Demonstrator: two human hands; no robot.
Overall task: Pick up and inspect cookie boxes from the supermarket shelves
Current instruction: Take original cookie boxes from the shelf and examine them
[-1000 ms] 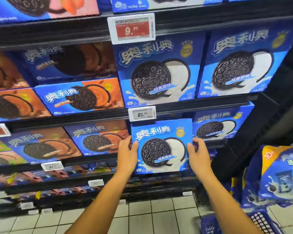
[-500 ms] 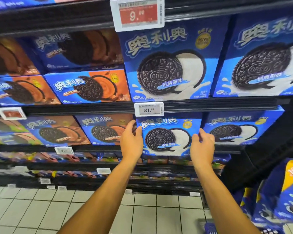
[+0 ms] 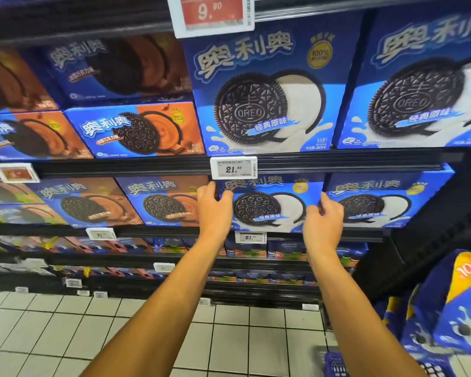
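A blue Oreo cookie box [image 3: 267, 210] with a dark cookie and white cream on its front sits in its slot on the middle shelf, under the 21.80 price tag [image 3: 233, 167]. My left hand [image 3: 214, 213] grips its left edge, with the thumb on the front face. My right hand [image 3: 322, 223] holds the right edge, and its fingers curl round the side. Both forearms reach up from the bottom of the view.
An identical blue box [image 3: 378, 202] stands to the right, and orange chocolate-flavour boxes [image 3: 163, 202] stand to the left. Larger blue boxes [image 3: 264, 91] fill the shelf above. Blue cookie bags [image 3: 452, 308] and a basket [image 3: 335, 363] are at the lower right, over a tiled floor [image 3: 65, 336].
The box went from held out in front of the shelf back into its slot under the price tag. Both hands moved up and forward with it, and the view came closer.
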